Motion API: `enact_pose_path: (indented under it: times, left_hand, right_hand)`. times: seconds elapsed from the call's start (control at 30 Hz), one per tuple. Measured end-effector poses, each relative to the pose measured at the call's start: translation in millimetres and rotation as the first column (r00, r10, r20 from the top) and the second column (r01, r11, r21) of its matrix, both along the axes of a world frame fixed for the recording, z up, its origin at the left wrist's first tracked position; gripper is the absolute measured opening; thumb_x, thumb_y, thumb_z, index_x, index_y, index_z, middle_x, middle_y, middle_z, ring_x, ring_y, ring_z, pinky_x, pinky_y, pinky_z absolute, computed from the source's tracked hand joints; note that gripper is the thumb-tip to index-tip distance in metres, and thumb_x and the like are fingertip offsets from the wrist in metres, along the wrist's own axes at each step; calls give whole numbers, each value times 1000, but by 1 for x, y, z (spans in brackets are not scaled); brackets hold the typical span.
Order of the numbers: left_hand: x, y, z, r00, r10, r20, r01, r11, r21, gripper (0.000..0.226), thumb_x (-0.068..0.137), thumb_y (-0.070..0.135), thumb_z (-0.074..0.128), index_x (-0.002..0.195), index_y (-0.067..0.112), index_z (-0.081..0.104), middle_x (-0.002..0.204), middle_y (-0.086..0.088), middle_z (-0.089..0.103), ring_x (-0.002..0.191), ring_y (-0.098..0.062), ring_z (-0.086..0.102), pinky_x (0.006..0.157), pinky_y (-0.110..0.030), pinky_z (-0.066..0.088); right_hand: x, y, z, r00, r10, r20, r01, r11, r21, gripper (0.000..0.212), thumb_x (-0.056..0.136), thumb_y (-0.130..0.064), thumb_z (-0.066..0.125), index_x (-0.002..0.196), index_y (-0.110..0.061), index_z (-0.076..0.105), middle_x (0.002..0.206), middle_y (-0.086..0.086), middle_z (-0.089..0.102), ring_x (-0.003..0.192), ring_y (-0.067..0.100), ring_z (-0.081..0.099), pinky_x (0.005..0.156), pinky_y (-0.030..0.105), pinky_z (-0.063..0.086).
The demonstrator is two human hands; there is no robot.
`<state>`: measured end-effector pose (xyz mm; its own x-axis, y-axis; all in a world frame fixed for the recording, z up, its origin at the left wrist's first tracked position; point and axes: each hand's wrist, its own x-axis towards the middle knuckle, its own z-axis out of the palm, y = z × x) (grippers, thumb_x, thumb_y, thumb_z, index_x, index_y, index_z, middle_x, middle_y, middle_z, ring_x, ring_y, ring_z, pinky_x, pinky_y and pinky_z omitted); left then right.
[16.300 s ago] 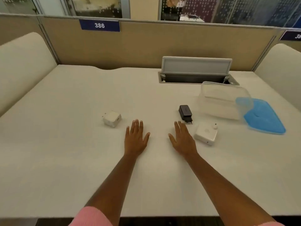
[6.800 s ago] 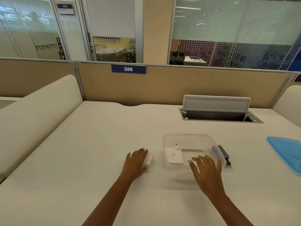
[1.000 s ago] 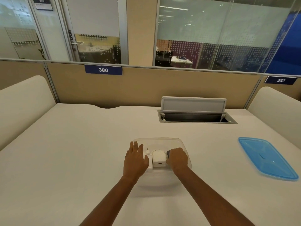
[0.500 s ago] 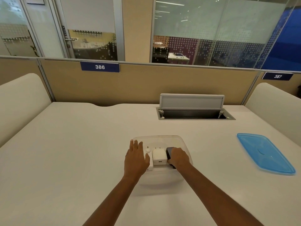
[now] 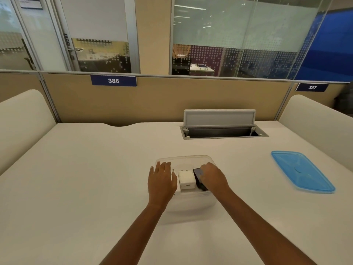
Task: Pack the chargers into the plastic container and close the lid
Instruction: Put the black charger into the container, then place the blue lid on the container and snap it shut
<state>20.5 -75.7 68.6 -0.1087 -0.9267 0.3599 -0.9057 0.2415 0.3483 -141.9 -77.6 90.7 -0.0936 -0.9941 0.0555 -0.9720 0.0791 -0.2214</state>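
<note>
The clear plastic container [image 5: 186,158] stands on the white desk in front of me. Inside it a small white charger [image 5: 186,179] sits in the middle, and a larger white charger [image 5: 177,191] lies beneath it, mostly hidden. The black charger [image 5: 198,177] is at the right inside the container, with my right hand [image 5: 213,177] curled over it and gripping it. My left hand [image 5: 161,181] lies flat with fingers apart over the container's left side, holding nothing. The blue lid [image 5: 301,173] lies flat on the desk, far to the right.
An open cable hatch [image 5: 222,131] with its grey flap raised sits in the desk behind the container. A tan partition with the sign 386 [image 5: 113,80] bounds the far edge. Cream padded dividers [image 5: 21,121] rise at both sides.
My right hand has shifted slightly on the black charger inside the container, showing more of it. My left hand stays on the container's left side. The view has tilted a little.
</note>
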Motion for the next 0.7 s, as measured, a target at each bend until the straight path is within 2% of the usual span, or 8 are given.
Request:
enact_pose_path:
  times: [0.07,0.17,0.3,0.4,0.5,0.6,0.7]
  left_hand:
    - [-2,3,5,999,-28,32,30,997,-65,28,72,12,72,99,4,69,97,-12,75,101,-33,69,85,-46,55]
    - [-14,14,12,992,-103,66,112,984,-137,29,71,20,66,97,8,71,97,-9,77,98,-30,71,82,-45,57]
    - [-45,31,13,963,-242,117,256,959,-121,37,66,32,61,97,14,73,99,-5,77,96,-26,72,80,-41,57]
    - [-73,40,11,930,-346,127,360,927,-107,40,75,37,53,105,17,69,107,-3,75,102,-23,70,83,-40,56]
    - [-102,45,9,889,-430,160,442,896,-51,47,87,41,31,121,17,52,118,-3,70,111,-22,66,90,-40,53]
    - [-136,49,6,863,-461,206,474,880,-20,50,96,39,10,127,16,41,125,-2,66,117,-19,62,96,-35,49]
    - [-176,50,-1,826,-514,234,523,852,24,49,87,44,31,126,17,43,124,-1,67,115,-18,63,95,-31,50]
  right_hand:
    - [-2,11,1,998,7,66,4,988,-155,23,92,-5,42,100,2,62,107,18,63,96,32,60,68,30,42]
    - [-7,33,3,983,41,178,31,923,-383,21,90,-2,48,96,4,67,99,19,68,91,32,63,70,32,52]
    - [-24,55,-6,982,21,188,83,846,-526,15,82,-1,62,96,-1,70,98,16,71,90,28,67,70,20,48]
    - [-48,63,-16,981,-34,194,136,828,-544,19,79,-3,67,98,-3,69,100,17,71,92,30,67,72,28,56]
    - [-78,71,-23,967,-124,222,224,830,-510,23,81,-6,66,104,-4,67,108,18,68,99,32,64,75,34,57]
    - [-113,79,-31,944,-215,250,308,845,-437,29,84,-11,63,113,-6,63,118,18,63,109,31,59,80,35,56]
    - [-153,86,-39,925,-286,249,362,862,-354,34,87,-16,60,120,-8,58,127,15,58,117,28,54,86,35,53]
